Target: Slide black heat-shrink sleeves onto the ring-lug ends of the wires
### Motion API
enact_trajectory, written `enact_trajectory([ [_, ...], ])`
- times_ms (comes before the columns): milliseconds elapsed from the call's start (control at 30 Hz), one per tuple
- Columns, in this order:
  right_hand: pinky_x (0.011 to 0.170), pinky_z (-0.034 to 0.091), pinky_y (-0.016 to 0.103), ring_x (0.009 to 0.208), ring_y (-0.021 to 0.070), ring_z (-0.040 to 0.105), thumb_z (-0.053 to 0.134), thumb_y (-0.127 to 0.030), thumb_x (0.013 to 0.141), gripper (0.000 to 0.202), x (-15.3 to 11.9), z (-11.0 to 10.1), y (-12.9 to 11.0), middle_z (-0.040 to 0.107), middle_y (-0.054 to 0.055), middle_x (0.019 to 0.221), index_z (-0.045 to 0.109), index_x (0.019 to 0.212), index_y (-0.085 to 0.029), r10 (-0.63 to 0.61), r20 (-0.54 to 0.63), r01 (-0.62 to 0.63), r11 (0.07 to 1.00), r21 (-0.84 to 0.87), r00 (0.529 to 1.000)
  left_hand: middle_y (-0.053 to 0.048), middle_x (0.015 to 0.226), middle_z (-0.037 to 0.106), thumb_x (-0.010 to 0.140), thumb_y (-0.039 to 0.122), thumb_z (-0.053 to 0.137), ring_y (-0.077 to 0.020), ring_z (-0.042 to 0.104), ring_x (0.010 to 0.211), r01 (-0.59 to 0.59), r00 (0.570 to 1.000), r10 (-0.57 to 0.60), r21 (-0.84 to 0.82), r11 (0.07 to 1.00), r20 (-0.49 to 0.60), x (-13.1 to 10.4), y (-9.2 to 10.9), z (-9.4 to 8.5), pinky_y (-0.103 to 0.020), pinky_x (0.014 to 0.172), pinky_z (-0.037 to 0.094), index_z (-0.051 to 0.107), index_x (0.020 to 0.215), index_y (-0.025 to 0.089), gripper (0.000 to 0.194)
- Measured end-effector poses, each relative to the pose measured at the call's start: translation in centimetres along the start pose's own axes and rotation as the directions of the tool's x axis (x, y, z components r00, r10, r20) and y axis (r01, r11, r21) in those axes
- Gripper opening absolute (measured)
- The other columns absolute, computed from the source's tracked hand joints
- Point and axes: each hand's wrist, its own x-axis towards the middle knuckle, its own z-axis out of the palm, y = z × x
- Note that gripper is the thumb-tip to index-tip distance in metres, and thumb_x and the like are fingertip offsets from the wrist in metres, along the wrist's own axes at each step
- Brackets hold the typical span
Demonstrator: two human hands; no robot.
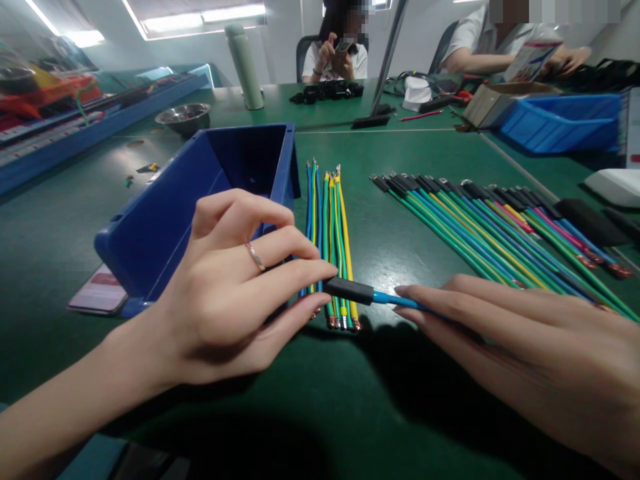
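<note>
My left hand [240, 287], with a ring on one finger, pinches the end of a black sleeve [349, 291] between thumb and fingertips. From the sleeve's right end runs a blue wire [400, 301], which my right hand [520, 347] grips close to the sleeve. The rest of that wire is hidden by the right hand. Just behind the sleeve lies a short bundle of blue, green and yellow wires [342, 233] with bare metal ends. To the right, a wide row of coloured wires [450, 220] with black sleeved ends lies on the green table.
Beside my left hand stands a dark blue bin [145, 220], partly over a phone-like card [100, 291]. Farther back are a metal bowl [184, 119], a green bottle [244, 67], a cardboard box [500, 103] and a bright blue tray [560, 123]. Two people sit across the table.
</note>
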Motion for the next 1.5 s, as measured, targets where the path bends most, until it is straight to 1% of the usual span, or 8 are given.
enact_trajectory([
  [200, 0.049, 0.048, 0.03, 0.052, 0.0118, 0.068, 0.052, -0.016, 0.122, 0.023, 0.0, -0.1, 0.3, 0.078, -0.004, 0.077, 0.073, 0.123, -0.023, -0.025, 0.006, 0.025, 1.0, 0.01, 1.0, 0.001, 0.105, 0.085, 0.113, 0.025, 0.075, -0.0255, 0.071, 0.116, -0.043, 0.999, 0.043, 0.017, 0.999, -0.011, 0.1, -0.2, 0.2, -0.046, 0.112, 0.051, 0.079, 0.12, 0.025, 0.008],
  [367, 0.048, 0.046, 0.029, 0.051, 0.0113, 0.066, 0.047, -0.018, 0.124, 0.031, 0.5, 0.0, 0.2, 0.076, -0.004, 0.072, 0.076, 0.114, -0.022, -0.028, 0.015, 0.027, 1.0, 0.004, 1.0, 0.001, 0.105, 0.086, 0.112, 0.023, 0.078, -0.0247, 0.073, 0.115, -0.084, 0.996, 0.084, 0.019, 0.996, 0.001, 0.3, -0.2, -0.2, -0.045, 0.111, 0.053, 0.079, 0.121, 0.023, 0.009],
  [600, 0.05, 0.045, 0.028, 0.049, 0.0116, 0.063, 0.05, -0.02, 0.123, 0.038, 0.7, 0.0, -0.1, 0.074, -0.002, 0.07, 0.082, 0.103, -0.023, -0.019, 0.023, 0.02, 1.0, -0.016, 1.0, 0.003, 0.101, 0.086, 0.113, 0.028, 0.075, -0.0239, 0.072, 0.118, -0.062, 0.998, 0.061, 0.026, 0.998, 0.011, 0.2, 0.0, 0.0, -0.045, 0.112, 0.052, 0.081, 0.122, 0.026, 0.01],
  [700, 0.05, 0.043, 0.028, 0.051, 0.0109, 0.063, 0.051, -0.02, 0.123, 0.037, 0.6, 0.1, -0.1, 0.074, -0.001, 0.073, 0.081, 0.102, -0.02, -0.02, 0.063, 0.02, 1.0, 0.005, 0.998, 0.003, 0.099, 0.086, 0.114, 0.026, 0.073, -0.0238, 0.072, 0.115, -0.055, 0.998, 0.055, 0.001, 0.999, -0.01, 0.1, 0.2, 0.2, -0.045, 0.11, 0.052, 0.082, 0.118, 0.027, 0.01],
  [900, 0.047, 0.038, 0.029, 0.051, 0.0106, 0.062, 0.051, -0.022, 0.124, 0.036, 0.4, 0.1, -0.1, 0.072, -0.002, 0.073, 0.078, 0.102, -0.021, -0.027, 0.075, 0.025, 0.999, 0.022, 0.997, 0.002, 0.1, 0.088, 0.112, 0.025, 0.076, -0.0248, 0.075, 0.114, -0.049, 0.998, 0.049, 0.01, 0.999, 0.035, 0.3, 0.5, 0.0, -0.048, 0.109, 0.054, 0.084, 0.115, 0.028, 0.009],
  [1267, 0.049, 0.039, 0.028, 0.052, 0.0098, 0.062, 0.047, -0.024, 0.127, 0.039, 0.5, 0.3, -0.3, 0.072, -0.002, 0.073, 0.076, 0.102, -0.02, -0.05, 0.074, 0.048, 0.998, 0.032, 0.996, 0.003, 0.098, 0.086, 0.114, 0.023, 0.072, -0.0237, 0.074, 0.116, -0.076, 0.997, 0.076, -0.007, 0.997, 0.0, 0.0, 0.7, 0.7, -0.044, 0.11, 0.054, 0.082, 0.115, 0.027, 0.011],
  [1367, 0.05, 0.039, 0.029, 0.051, 0.0111, 0.062, 0.045, -0.025, 0.127, 0.045, 0.6, 0.2, -0.6, 0.071, -0.002, 0.072, 0.076, 0.095, -0.022, -0.054, 0.088, 0.051, 0.998, 0.044, 0.995, 0.004, 0.098, 0.086, 0.116, 0.023, 0.07, -0.0224, 0.074, 0.115, -0.106, 0.994, 0.106, -0.027, 0.994, -0.017, -0.1, 0.9, 1.0, -0.041, 0.11, 0.054, 0.081, 0.116, 0.026, 0.011],
  [1500, 0.048, 0.036, 0.031, 0.05, 0.0111, 0.06, 0.042, -0.022, 0.126, 0.05, 0.8, 0.2, -0.8, 0.071, 0.0, 0.072, 0.076, 0.089, -0.022, -0.059, 0.104, 0.053, 0.997, 0.056, 0.993, 0.005, 0.099, 0.086, 0.117, 0.023, 0.068, -0.0216, 0.073, 0.113, -0.094, 0.996, 0.094, -0.041, 0.995, -0.013, 0.0, 1.0, 1.2, -0.039, 0.112, 0.053, 0.079, 0.115, 0.026, 0.012],
])
